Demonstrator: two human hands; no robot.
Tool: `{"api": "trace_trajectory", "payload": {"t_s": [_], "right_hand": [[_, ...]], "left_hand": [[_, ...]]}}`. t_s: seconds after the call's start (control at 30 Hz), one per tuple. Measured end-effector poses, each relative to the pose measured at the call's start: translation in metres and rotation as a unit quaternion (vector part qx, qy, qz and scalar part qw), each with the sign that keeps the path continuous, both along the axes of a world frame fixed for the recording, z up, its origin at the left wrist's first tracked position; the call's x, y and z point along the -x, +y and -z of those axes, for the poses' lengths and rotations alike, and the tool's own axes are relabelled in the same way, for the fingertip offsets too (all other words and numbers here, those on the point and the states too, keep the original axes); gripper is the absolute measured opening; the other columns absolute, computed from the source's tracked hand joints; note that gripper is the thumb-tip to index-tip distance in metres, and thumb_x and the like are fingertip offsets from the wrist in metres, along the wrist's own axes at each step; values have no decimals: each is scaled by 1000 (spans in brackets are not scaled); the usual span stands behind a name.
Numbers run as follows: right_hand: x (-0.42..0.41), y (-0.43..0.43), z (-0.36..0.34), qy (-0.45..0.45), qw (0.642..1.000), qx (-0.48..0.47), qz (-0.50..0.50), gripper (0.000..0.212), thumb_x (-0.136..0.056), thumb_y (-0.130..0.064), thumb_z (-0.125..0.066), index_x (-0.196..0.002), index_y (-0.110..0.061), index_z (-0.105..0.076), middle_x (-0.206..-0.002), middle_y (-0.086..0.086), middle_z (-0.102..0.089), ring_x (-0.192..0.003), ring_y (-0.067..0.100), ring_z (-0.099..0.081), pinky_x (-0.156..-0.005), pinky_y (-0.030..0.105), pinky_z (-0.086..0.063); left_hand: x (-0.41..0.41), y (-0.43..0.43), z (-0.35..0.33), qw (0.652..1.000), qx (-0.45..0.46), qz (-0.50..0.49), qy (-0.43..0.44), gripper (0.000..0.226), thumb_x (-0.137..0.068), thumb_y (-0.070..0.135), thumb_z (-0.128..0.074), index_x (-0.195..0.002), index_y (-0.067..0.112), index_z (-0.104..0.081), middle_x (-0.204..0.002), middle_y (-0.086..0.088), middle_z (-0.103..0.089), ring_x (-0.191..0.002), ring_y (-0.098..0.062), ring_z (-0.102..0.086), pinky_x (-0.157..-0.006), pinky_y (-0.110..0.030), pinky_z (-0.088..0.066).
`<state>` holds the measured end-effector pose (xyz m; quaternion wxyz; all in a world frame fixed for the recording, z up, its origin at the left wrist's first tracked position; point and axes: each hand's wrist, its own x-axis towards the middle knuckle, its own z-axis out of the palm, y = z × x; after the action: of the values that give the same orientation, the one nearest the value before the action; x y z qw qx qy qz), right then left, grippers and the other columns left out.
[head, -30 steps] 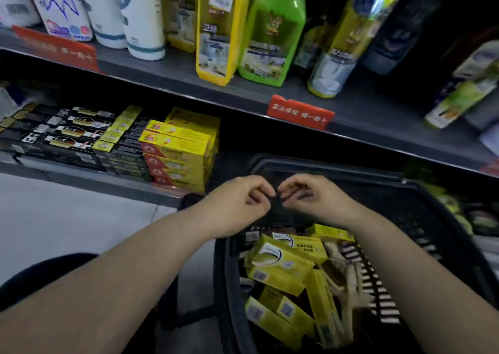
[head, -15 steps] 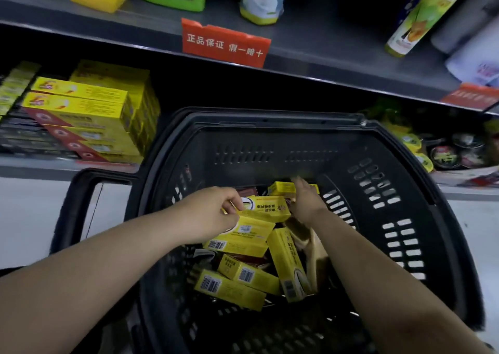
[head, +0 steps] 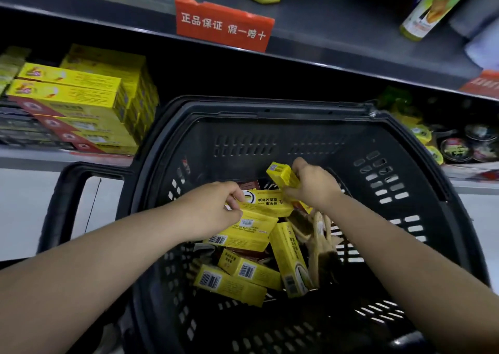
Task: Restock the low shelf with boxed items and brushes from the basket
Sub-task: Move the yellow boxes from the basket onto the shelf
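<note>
Yellow boxes (head: 237,272) and brushes (head: 320,243) lie in the basket (head: 270,126) by the low shelf (head: 29,157), fingers of the left hand (head: 210,210) pinching a flat box (head: 267,205), those of the right hand (head: 314,186) clamped on a small box (head: 283,175).

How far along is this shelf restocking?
Done: a stack of yellow boxes sits on the low shelf. In hand: the left hand pinches a flat yellow box; the right hand grips a small yellow box. Left: more boxes and brushes lie in the basket.
</note>
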<state>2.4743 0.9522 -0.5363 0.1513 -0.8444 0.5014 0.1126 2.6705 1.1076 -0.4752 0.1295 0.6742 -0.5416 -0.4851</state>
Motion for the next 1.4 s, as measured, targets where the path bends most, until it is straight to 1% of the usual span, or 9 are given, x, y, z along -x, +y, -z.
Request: {"api": "trace_trajectory", "payload": {"t_s": [0.17, 0.3, 0.4, 0.53, 0.77, 1.0, 1.07, 1.2, 1.4], "right_hand": [[-24, 34, -73, -289, 921, -226, 131, 62, -78, -29, -72, -126, -29, -33, -81, 8, -73, -73, 21, -70, -66, 32, -56], [-46, 54, -103, -406, 849, -282, 186, 49, -83, -27, -69, -124, -32, -43, -86, 5, -72, -72, 16, -72, -61, 21, -56], [-54, 57, -122, -368, 898, -211, 114, 40, -90, -35, -58, -127, -29, -44, -114, 7, -63, -93, 15, -69, -79, 29, -56], [-64, 59, -154, -215, 963, -84, -136, 78, -67, -58, -67, -135, -51, -31, -148, -19, -14, -135, 3, -20, -104, 17, -24], [-138, 67, -172, -220, 957, -43, -185, 33, -73, -32, -77, -100, -33, -58, -98, -12, -57, -91, 7, -55, -84, 37, -47], [-223, 68, -153, -169, 973, 15, -157, 39, -90, -50, -47, -117, -22, -50, -107, -3, -59, -94, 18, -57, -74, 31, -43], [-252, 66, -142, -158, 976, 23, -151, 35, -95, -38, -42, -118, -13, -49, -113, 7, -57, -100, 26, -55, -79, 33, -43], [-302, 58, -113, -140, 978, 81, -134, 33, -98, -31, -37, -118, -5, -44, -119, 14, -49, -111, 32, -46, -87, 39, -38], [-356, 17, -78, -45, 989, 83, -117, 36, -101, -27, -37, -132, -10, -39, -130, 17, -52, -117, 36, -51, -92, 38, -42]], "left_hand": [[2, -1, -11, 999, 27, -25, 9, 71, -85, 43, -63, -144, 27, -26, -142, 1, -40, -123, -14, -46, -99, -25, -39], [-3, 0, -27, 990, 46, -77, 112, 65, -78, 34, -73, -132, 28, -37, -114, 5, -59, -99, -11, -62, -87, -33, -53], [-19, -1, -42, 969, 28, -136, 203, 43, -84, 17, -65, -124, 23, -52, -93, 9, -63, -77, -8, -64, -67, -20, -53], [-59, 3, -64, 948, -18, -142, 284, 35, -87, 14, -58, -121, 24, -56, -92, -8, -66, -77, -19, -60, -65, -30, -47], [-133, 18, -85, 939, 10, -231, 255, 39, -74, 51, -62, -101, 24, -67, -93, -3, -72, -78, -17, -63, -68, -28, -51], [-223, 8, -45, 790, 156, -568, 172, 20, -94, 17, -46, -79, 13, -59, -90, -12, -67, -70, -21, -59, -69, -31, -49], [-242, 11, -18, 818, 151, -555, 17, 11, -89, 12, -53, -94, 7, -61, -104, -17, -65, -81, -28, -61, -72, -34, -49], [-267, 18, 19, 858, 127, -463, -179, 58, -78, 22, -72, -128, 10, -46, -124, -19, -51, -112, -37, -49, -93, -42, -40], [-288, 11, 37, 901, 100, -391, -162, 109, -70, 28, -82, -150, 27, -8, -151, -16, -21, -133, -38, -31, -105, -49, -34]]}}
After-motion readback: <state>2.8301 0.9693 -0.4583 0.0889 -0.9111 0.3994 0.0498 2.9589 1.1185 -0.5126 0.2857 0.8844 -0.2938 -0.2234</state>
